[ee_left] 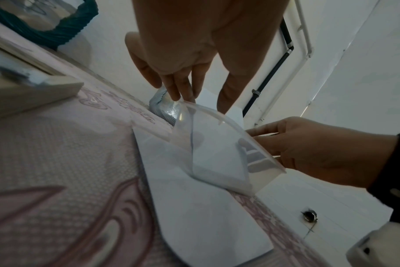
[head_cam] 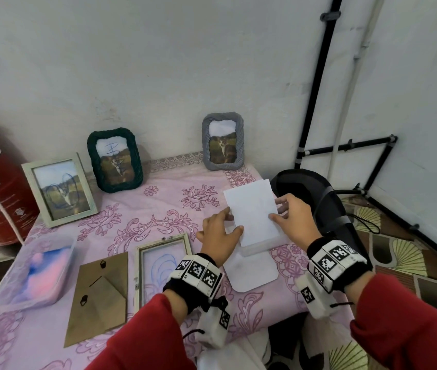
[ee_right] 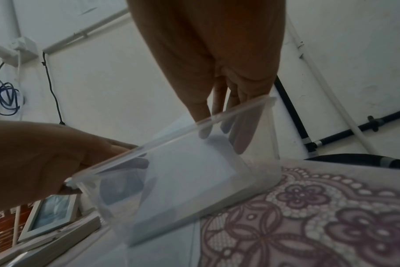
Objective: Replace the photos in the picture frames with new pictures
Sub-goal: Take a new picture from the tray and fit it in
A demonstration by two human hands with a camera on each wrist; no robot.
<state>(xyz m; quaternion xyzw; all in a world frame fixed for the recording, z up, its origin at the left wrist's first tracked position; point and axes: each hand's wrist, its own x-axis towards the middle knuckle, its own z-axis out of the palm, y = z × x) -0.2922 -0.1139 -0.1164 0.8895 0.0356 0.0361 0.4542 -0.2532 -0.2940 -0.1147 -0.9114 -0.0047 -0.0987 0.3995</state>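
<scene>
The left hand (head_cam: 218,231) pinches the left edge of a stack of white photos (head_cam: 252,212), thumb on the near face and fingers behind, while the right hand (head_cam: 296,218) grips the right edge the same way. The stack stands tilted in a clear box (head_cam: 258,245) whose near rim shows in both wrist views, with fingertips (ee_right: 239,142) seen through the plastic. The box sits at the far end of a white sheet (head_cam: 254,273) lying flat near the right edge of the pink cloth (head_cam: 137,209). Just left of the left wrist a pale empty frame (head_cam: 162,265) lies face up, and beside it a brown backing board (head_cam: 99,297) lies flat with its stand folded. A lidded plastic tub (head_cam: 34,268) sits at the cloth's left edge. Three frames stand along the wall: a white one (head_cam: 58,188), a dark green one (head_cam: 114,158) and a grey one (head_cam: 222,141), the grey nearest the stack. Open cloth lies between the standing frames and the hands. Off the right edge is a dark bag (head_cam: 310,188).
</scene>
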